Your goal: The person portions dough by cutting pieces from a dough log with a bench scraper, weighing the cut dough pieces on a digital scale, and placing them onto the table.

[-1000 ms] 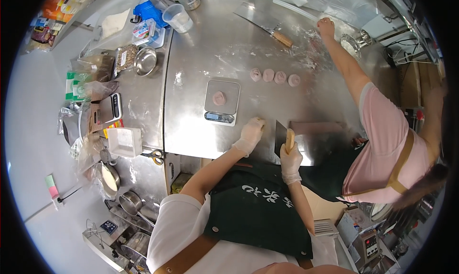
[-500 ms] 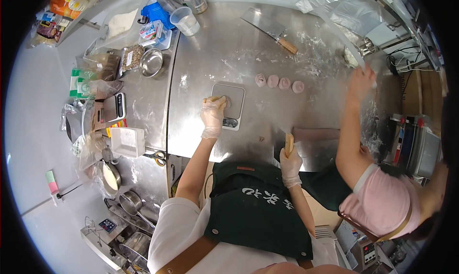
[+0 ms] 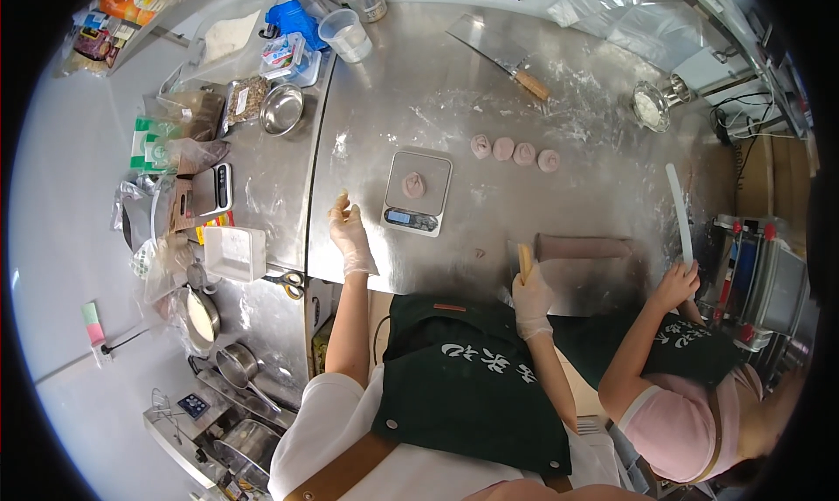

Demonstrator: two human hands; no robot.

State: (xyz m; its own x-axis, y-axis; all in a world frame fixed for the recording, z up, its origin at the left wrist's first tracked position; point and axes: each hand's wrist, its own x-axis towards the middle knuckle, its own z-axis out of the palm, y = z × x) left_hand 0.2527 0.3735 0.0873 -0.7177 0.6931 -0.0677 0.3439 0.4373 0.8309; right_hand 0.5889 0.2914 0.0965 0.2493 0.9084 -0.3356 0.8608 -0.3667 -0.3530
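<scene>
My left hand, in a clear glove, is held over the steel table left of the digital scale, its fingers apart and empty. A small lump of pinkish dough rests on the scale's plate. My right hand, also gloved, grips a wooden-handled dough cutter; its blade barely shows. Beside the cutter lies a pinkish-brown dough log, stretching to the right. Several round dough pieces sit in a row beyond it. A small dough scrap lies left of the cutter.
At right, a co-worker's hand holds a long pale strip. A wide-bladed knife lies at the back, near a metal bowl of flour. On the left stand a white tub, a steel bowl and scissors.
My left hand has let go of the dough lump on the scale and drawn back left. The co-worker's arm has come down toward the near edge. My right hand has stayed with the cutter.
</scene>
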